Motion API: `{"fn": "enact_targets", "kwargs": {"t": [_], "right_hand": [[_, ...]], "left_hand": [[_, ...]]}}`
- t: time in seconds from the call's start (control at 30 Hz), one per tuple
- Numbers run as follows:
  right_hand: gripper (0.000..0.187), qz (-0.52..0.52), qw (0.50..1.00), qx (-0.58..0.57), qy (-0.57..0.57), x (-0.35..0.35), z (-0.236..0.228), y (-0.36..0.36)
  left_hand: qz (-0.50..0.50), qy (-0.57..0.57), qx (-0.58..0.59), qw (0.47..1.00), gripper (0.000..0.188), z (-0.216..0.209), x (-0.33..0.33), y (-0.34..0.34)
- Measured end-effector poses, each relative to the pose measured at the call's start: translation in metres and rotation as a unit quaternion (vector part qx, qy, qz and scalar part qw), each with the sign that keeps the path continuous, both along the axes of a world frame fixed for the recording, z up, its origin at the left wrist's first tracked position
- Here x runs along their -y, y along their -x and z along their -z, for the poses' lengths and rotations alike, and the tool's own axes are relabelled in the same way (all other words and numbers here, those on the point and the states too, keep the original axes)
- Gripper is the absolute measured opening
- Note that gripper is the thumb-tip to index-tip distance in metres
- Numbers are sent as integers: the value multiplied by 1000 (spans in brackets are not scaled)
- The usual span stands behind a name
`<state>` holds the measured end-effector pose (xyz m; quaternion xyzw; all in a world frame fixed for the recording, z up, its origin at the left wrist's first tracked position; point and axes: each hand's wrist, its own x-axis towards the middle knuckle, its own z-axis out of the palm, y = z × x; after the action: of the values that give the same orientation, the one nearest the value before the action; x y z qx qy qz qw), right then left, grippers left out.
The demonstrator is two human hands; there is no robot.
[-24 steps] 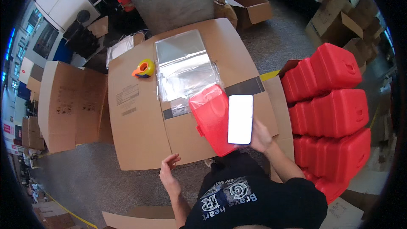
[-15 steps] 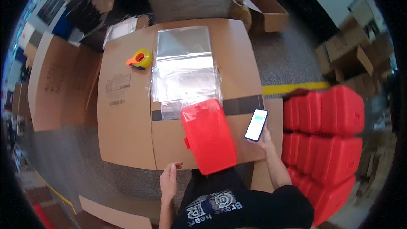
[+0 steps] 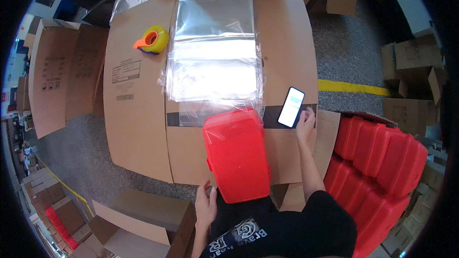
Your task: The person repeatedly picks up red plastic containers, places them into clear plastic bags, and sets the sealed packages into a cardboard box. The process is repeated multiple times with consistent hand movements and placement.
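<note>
Lying near empty, unclosed left grip (image 3: 205,206): red case (image 3: 238,160); carton (image 3: 326,136) holds more cases (image 3: 392,160); can't tell whether right grip (image 3: 305,124) holds phone (image 3: 290,108).

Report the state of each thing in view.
Phone: screen lit
Red case: closed, lying flat
Clear bags: stacked flat
Tape dispenser: loaded, on its side
Red cases at right: stacked
Lower-left carton: open
Upper-right carton: open
Left hand: empty
Right hand: at the phone, grip unclear
</note>
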<state>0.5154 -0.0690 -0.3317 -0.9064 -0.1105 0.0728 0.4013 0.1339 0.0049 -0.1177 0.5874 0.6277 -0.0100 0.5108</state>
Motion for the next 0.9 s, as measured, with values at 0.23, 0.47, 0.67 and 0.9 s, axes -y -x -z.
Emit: {"fn": "enact_targets", "kwargs": {"t": [0.23,0.47,0.67,0.9], "right_hand": [[53,-223,935,-273,-40,-49,-41,113],[64,-224,927,-279,-111,-45,-29,115],[60,-148,787,-499,-330,-67,-20,108],[56,-187,856,-435,-205,-34,-5,145]], "left_hand": [[-31,-114,128,985,74,91,-57,-39],[-104,-79,195,972,74,131,-69,-43],[-236,3,254,938,70,183,-98,-18],[-152,182,351,906,61,177,-69,-8]]}}
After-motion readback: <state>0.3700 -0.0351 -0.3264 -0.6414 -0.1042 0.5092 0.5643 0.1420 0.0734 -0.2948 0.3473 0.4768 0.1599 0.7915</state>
